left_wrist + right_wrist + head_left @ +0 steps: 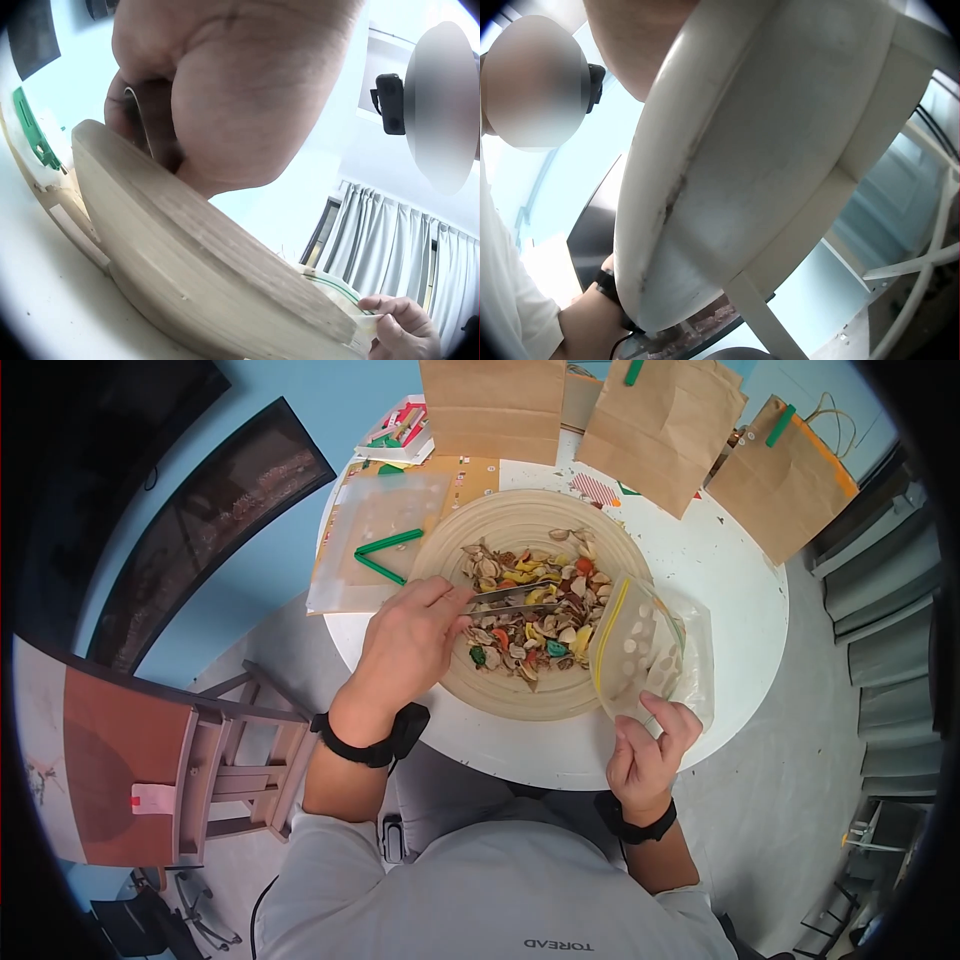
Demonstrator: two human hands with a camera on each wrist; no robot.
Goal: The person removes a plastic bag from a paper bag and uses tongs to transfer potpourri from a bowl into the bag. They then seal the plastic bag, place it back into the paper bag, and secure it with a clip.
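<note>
In the head view my left hand (pixel 405 645) grips metal tongs (pixel 500 594) by their closed end, and the two arms reach over the middle of a round wooden tray (pixel 450 525). Potpourri-like dried pieces (pixel 535 630), mostly brown with some yellow, orange and green, lie heaped in the tray. My right hand (pixel 655 745) pinches the near edge of a clear zip bag (pixel 640 635), whose yellow-striped mouth faces the tray and overlaps its right rim. The left wrist view shows the tongs' bent metal (pixel 141 112) inside the hand; the tips are hidden there.
Brown paper bags (pixel 655 430) with green clips stand along the table's far side. To the left lie a translucent sheet (pixel 345 545), a green bag clip (pixel 390 542) and a white box (pixel 400 435) of small items. The white table (pixel 740 610) has a rounded edge.
</note>
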